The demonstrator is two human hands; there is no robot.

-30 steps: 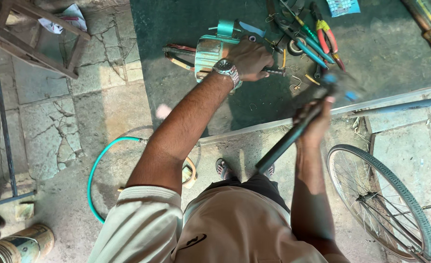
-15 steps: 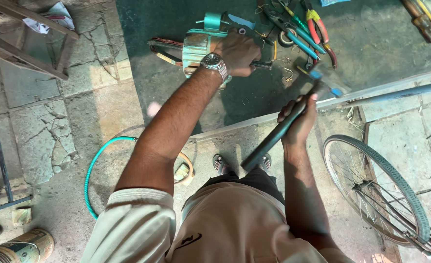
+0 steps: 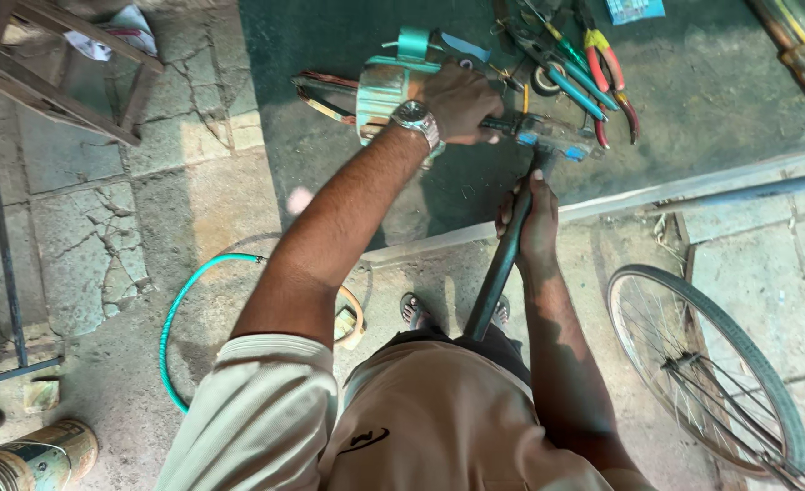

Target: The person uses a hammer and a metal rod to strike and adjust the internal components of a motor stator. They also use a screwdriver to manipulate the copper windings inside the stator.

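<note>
**Two hands on tools at a dark green floor mat**

Seen from above, looking down past a beige shirt and tan trousers to a cracked stone floor. Landmark: a dark green floor mat (image 3: pixel 720 100) spread at the top of the view.

Left hand (image 3: pixel 461 102), with a silver wristwatch (image 3: pixel 416 118), closed over a narrow dark metal bar (image 3: pixel 502 125) lying on the mat, pressing it down just beside a pale turquoise metal housing (image 3: pixel 386 86) near the mat's left edge. Bar's far end running into a small blue-marked fitting (image 3: pixel 557 141) near the mat's front edge.

Right hand (image 3: pixel 534 223), just in front of the mat's front edge, clenched around the upper shaft of a long dark metal-handled tool (image 3: pixel 498 273). Shaft slanting from near the trousers up to the blue-marked fitting on the mat; head of the tool too small to make out.

Judged by look: tool stiff, solid and fairly heavy, probably smooth and a little slick along the shaft; best gripped high near the head for control, lower down for leverage. Bar rigid and thin, likely to roll or twist unless pinned flat close to the fitting.

On the mat behind the hands: red-handled pliers (image 3: pixel 607 64) and blue-handled pliers (image 3: pixel 570 86). Off the mat: a turquoise hose loop (image 3: pixel 175 318) to the front left, a spoked bicycle wheel (image 3: pixel 720 364) to the front right, a wooden frame (image 3: pixel 66 73) to the left.
</note>
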